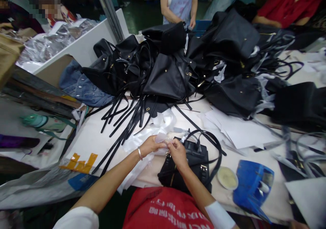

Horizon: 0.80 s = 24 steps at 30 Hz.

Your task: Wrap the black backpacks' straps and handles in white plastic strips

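Observation:
My left hand and my right hand meet just above the table's near edge. Between their closed fingers is a thin, whitish translucent wrapping sheet. Under and beside my right hand sits a small black handbag with gold buckles, its looped handles leaning to the right. Strips of white wrapping tissue lie on the table beyond and left of my left hand. My fingertips partly cover the sheet.
Black bags with long straps are heaped across the back. White paper sheets, a round dish and a blue container lie to the right. A denim garment is at left. Other people stand behind the heap.

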### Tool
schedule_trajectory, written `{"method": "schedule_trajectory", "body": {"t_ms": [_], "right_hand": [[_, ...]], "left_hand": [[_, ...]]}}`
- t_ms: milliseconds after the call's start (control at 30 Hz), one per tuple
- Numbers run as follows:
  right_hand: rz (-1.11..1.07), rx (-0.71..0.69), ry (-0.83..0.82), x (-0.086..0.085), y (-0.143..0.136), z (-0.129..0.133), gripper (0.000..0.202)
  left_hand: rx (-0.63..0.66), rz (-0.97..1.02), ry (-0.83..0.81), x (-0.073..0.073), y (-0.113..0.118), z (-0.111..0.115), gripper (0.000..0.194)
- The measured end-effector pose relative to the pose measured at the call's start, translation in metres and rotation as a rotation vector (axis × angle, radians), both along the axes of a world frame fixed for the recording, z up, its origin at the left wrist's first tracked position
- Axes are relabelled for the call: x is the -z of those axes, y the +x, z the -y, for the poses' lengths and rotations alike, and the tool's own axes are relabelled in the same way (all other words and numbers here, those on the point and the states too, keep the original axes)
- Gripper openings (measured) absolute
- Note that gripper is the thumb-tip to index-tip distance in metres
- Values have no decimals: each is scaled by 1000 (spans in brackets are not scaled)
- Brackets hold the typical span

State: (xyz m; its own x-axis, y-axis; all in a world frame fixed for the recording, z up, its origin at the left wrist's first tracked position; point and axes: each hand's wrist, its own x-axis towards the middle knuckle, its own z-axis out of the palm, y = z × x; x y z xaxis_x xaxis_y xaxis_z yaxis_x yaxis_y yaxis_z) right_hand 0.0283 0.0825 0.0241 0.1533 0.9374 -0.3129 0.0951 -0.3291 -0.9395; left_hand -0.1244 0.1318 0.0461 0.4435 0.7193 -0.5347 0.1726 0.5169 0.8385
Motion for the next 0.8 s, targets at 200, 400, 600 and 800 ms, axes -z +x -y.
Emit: {"method": "schedule_trajectory", "body": {"t_ms": [200,400,600,800], "right_hand": [[24,-148,-33,-4,8,12,30],[696,-647,306,-3,41,65,14],[1116,-790,372,9,52,74,20],[1096,-830,421,9,60,78,8]], "left_hand": [[-59,-29,-14,7,-5,5,39],[-15,-79,-25,16,-24,6,38],[30,-106,-3,19,-34,8,41],[2,-146,7,13,-37,9,37]]}}
